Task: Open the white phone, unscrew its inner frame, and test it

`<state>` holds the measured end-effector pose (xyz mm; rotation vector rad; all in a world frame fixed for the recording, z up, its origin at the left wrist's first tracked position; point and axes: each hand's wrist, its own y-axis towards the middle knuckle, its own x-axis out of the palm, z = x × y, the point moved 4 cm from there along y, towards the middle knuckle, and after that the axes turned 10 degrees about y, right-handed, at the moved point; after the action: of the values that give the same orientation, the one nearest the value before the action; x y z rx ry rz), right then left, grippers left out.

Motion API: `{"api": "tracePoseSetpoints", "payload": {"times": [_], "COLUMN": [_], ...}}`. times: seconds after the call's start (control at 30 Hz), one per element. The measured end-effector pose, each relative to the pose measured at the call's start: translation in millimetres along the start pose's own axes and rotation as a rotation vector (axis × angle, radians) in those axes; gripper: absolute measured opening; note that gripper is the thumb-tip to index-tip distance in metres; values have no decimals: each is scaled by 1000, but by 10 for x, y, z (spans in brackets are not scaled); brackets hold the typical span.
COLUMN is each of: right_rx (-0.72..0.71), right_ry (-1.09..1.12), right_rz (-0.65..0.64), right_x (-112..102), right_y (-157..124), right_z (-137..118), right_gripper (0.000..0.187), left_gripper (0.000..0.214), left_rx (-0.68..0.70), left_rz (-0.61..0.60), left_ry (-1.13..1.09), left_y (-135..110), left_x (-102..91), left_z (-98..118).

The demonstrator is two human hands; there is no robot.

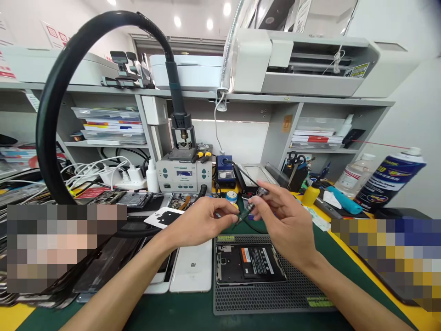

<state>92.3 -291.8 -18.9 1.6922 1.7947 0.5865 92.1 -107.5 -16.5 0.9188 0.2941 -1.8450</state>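
Observation:
My right hand (287, 220) grips a slim pen-like tool (253, 205) with a metallic body and a dark, narrow lower end; its exact kind is unclear. Thumb and fingertips of my left hand (203, 218) are pinched together beside the tool's tip, and what lies between them is too small to make out. Below both hands, an opened tablet (227, 266) rests on a grey perforated mat (251, 299), with its black battery (258, 261) exposed. A white phone-like back panel (191, 269) bearing a Mi logo lies left of the mat.
Behind stands a grey rework station (182, 174) under a thick black hose (46, 115), beside a small blue unit (225, 170) with a cable. Device parts (106, 266) crowd the left side. On the right are a spray can (389, 179), a clear bottle (354, 174) and a yellow bottle (310, 194).

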Motion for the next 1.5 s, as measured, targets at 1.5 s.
{"api": "tracePoseSetpoints", "payload": {"times": [1.5], "right_rx": [-35], "right_ry": [-394], "right_rz": [-497], "right_x": [55], "right_y": [-83], "right_z": [196], "right_gripper": [52], "left_gripper": [35], "left_rx": [-362], "left_rz": [-103], "left_ry": [748], "left_y": [-182], "left_x": [-435], "left_z": [-597]}}
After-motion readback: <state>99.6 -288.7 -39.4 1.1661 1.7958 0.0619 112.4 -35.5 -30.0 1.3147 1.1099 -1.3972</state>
